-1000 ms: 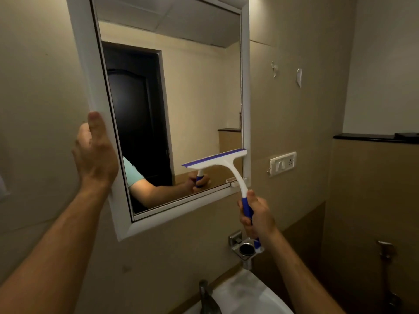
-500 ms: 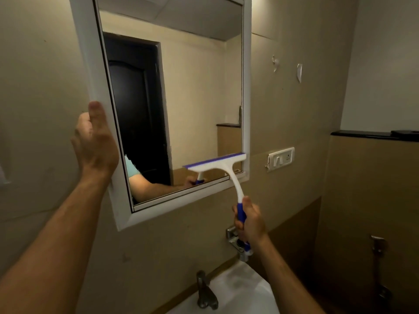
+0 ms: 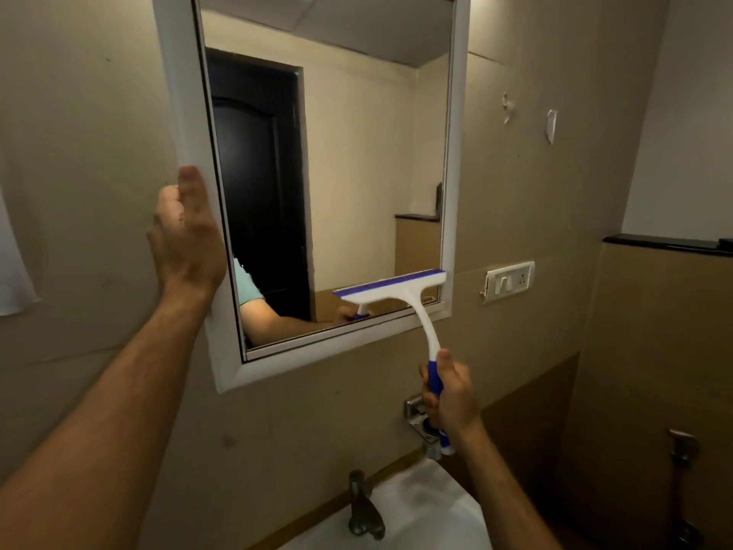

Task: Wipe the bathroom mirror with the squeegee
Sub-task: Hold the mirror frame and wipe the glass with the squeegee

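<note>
A white-framed mirror (image 3: pixel 357 152) hangs on the beige tiled wall. My right hand (image 3: pixel 450 394) grips the blue handle of a white squeegee (image 3: pixel 396 289). Its blue-edged blade lies flat against the glass at the lower right corner, just above the bottom frame. My left hand (image 3: pixel 186 240) rests flat against the left side of the mirror frame (image 3: pixel 174 93), fingers up, thumb on the front of the frame. The glass reflects a dark door, an arm in a teal sleeve and the squeegee.
A white sink (image 3: pixel 416 514) with a metal tap (image 3: pixel 363 506) is below the mirror. A metal holder (image 3: pixel 418 414) is fixed to the wall behind my right hand. A switch plate (image 3: pixel 509 280) sits right of the mirror, a black ledge (image 3: pixel 666 244) farther right, a cloth (image 3: pixel 12 264) at the left edge.
The squeegee has slid down the glass towards the bottom frame, and my right hand has dropped with it. My left hand stays on the frame's left side.
</note>
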The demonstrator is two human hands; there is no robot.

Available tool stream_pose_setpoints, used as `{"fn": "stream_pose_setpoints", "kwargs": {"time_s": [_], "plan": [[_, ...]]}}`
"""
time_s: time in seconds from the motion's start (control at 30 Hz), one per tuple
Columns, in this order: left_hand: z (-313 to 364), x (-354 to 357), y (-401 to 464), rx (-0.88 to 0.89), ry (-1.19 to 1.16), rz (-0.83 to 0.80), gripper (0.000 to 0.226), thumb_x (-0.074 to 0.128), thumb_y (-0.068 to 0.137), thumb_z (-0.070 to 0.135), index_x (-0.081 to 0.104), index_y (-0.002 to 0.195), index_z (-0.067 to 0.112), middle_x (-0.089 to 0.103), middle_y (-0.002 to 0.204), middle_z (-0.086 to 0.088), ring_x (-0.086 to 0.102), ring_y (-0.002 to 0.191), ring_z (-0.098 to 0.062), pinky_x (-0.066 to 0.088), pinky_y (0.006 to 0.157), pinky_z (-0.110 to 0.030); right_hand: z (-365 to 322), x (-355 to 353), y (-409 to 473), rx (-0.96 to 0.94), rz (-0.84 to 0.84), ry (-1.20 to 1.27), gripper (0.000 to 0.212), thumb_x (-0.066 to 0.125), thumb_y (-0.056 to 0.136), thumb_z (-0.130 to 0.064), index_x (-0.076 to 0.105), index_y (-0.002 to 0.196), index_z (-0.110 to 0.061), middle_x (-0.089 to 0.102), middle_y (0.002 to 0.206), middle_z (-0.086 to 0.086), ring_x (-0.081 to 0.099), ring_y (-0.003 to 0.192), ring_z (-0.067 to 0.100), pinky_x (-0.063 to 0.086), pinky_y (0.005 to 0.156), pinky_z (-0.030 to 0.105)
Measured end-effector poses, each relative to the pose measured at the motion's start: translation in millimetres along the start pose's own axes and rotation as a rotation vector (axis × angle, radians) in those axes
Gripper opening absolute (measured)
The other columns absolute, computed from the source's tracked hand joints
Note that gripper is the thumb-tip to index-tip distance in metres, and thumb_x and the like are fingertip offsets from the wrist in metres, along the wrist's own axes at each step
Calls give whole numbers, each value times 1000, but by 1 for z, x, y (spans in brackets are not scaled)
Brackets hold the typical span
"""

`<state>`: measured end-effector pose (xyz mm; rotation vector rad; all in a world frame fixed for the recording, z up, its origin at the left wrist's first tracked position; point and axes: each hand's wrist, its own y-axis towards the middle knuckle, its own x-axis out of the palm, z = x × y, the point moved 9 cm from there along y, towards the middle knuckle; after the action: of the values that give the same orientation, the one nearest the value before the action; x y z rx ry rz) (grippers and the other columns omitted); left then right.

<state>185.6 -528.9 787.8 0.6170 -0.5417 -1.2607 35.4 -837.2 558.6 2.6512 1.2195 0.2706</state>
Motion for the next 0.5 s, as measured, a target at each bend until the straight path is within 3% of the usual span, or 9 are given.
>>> {"fn": "stream_pose_setpoints", "kwargs": {"time_s": [0.1, 0.27, 0.37, 0.5], "plan": [[0, 0, 0, 3, 19, 6, 45, 21, 100, 52, 41, 74, 22, 44, 69, 5, 42, 73, -20, 24, 60, -25, -16, 1, 2, -53, 3, 6, 54, 37, 82, -60, 54, 84, -9, 46, 54, -3, 40, 40, 7, 36, 38, 20], [4, -1, -2, 15, 31, 18, 44, 23, 101, 50, 46, 87, 15, 50, 88, -6, 43, 82, -19, 24, 61, -23, -56, 17, 20, -113, -58, 33, 52, 38, 89, -58, 58, 90, -11, 51, 55, -3, 43, 40, 9, 37, 39, 22], [4, -1, -2, 8, 38, 8, 42, 22, 101, 50, 41, 74, 24, 46, 74, 2, 42, 79, -18, 22, 58, -24, -34, 18, 16, -50, -90, 65, 56, 41, 81, -63, 56, 90, -10, 51, 55, -3, 43, 41, 8, 37, 39, 22], [4, -1, -3, 12, 31, 8, 44, 22, 100, 51, 41, 74, 21, 43, 70, 4, 38, 63, -13, 25, 56, -30, 19, 10, -3, 12, -67, 34, 76, 49, 68, -84, 57, 84, -10, 49, 55, 0, 42, 43, 13, 37, 41, 23]]}}
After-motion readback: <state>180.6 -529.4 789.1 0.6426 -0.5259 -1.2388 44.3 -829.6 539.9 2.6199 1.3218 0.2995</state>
